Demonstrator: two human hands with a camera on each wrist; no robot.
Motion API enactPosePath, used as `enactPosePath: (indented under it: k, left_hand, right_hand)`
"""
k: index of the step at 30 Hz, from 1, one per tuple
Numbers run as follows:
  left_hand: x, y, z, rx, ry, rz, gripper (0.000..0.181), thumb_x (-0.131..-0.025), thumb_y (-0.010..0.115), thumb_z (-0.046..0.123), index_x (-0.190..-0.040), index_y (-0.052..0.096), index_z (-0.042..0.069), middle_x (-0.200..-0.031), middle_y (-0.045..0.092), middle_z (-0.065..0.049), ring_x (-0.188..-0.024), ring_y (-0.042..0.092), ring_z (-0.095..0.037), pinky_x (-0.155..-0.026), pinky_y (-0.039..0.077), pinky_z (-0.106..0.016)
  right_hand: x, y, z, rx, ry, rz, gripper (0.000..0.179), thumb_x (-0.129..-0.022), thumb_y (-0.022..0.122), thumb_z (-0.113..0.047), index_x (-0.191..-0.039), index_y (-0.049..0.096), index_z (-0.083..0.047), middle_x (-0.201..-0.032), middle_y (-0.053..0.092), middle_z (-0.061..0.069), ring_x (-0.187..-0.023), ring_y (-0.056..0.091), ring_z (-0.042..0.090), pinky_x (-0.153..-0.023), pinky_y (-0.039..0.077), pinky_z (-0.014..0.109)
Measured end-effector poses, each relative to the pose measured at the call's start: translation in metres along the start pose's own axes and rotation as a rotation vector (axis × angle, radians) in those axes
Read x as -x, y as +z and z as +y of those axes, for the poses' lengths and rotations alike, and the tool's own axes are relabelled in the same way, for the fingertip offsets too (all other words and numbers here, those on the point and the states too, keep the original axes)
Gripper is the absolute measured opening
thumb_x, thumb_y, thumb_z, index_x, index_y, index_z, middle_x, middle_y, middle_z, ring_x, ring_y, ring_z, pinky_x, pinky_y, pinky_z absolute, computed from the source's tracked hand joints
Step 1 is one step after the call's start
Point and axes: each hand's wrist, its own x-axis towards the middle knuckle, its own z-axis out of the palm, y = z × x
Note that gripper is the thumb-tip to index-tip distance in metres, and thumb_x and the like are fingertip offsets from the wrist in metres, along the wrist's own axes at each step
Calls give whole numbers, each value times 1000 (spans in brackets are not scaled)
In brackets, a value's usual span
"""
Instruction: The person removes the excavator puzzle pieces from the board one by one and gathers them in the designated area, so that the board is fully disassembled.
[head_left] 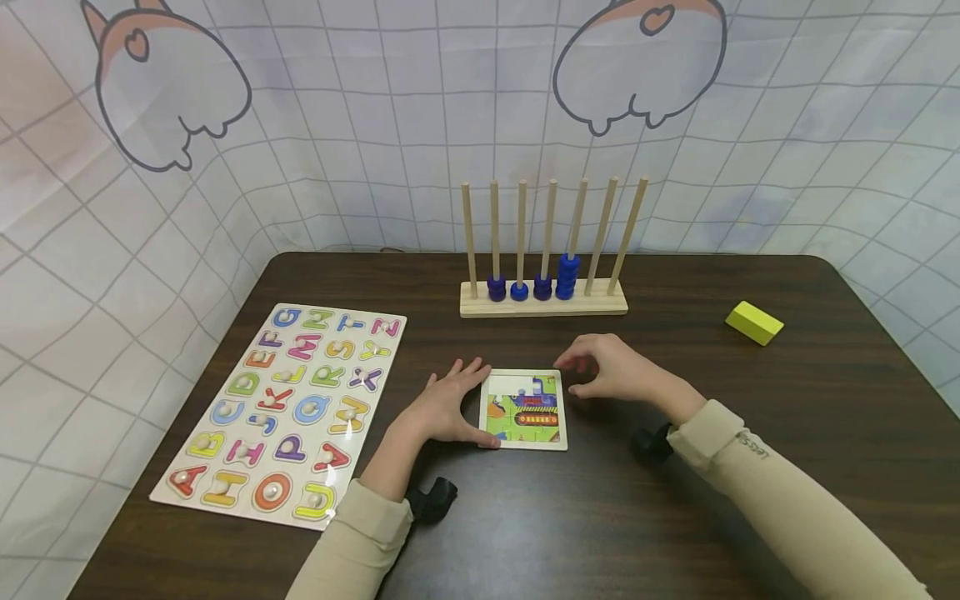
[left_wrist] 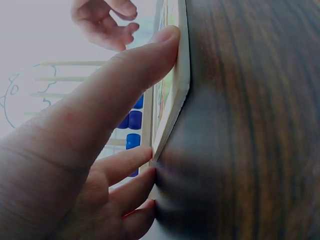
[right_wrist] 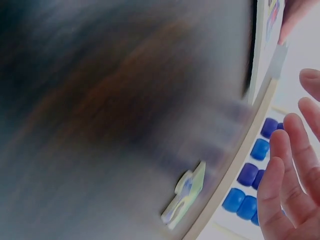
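A small jigsaw puzzle (head_left: 525, 417) in a pale wooden frame lies on the table, showing a colourful vehicle on green and a blank white patch along its upper part. My left hand (head_left: 448, 408) rests at its left side with fingers spread. In the left wrist view the thumb (left_wrist: 162, 45) presses on the frame's rim while fingertips (left_wrist: 147, 154) touch the edge. Just off the frame's right side hovers my right hand (head_left: 618, 371), fingers loosely bent, nothing visible between them. A loose jigsaw piece (right_wrist: 185, 195) appears apart from these fingers in the right wrist view; the head view does not show it.
A wooden peg rack (head_left: 543, 307) with blue and purple beads stands behind the puzzle. On the left lies an alphabet board (head_left: 281, 400) with knobbed letters. A yellow block (head_left: 753, 323) sits at the right. White gridded cloth (head_left: 390, 125) hangs behind the dark table (head_left: 540, 533).
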Motion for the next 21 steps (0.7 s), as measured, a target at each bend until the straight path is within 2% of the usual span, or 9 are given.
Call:
enactPosePath:
  k: [5,21]
  left_hand:
    - [0,0,0,1,1,0,104,-61,81,49,-145,29,14,-151,19,-4,-138,9,-26,-108,6,-54]
    - [1,-1,1,7,-7,-8,104,-61,80,49,-145,29,14,-151,19,-4,-138,9,-26,-108,6,-53]
  right_hand:
    - [-6,4,-2,-3,1,-24,31,-73,74,-9,-103,67,-2,-95,62,7,-79,55,18,-67,49,31]
    - [-20,15,-4,-6,5,-78,31,-73,76,-13,-102,68,-4,-95,62,4,-80,53,17,-70,46,30]
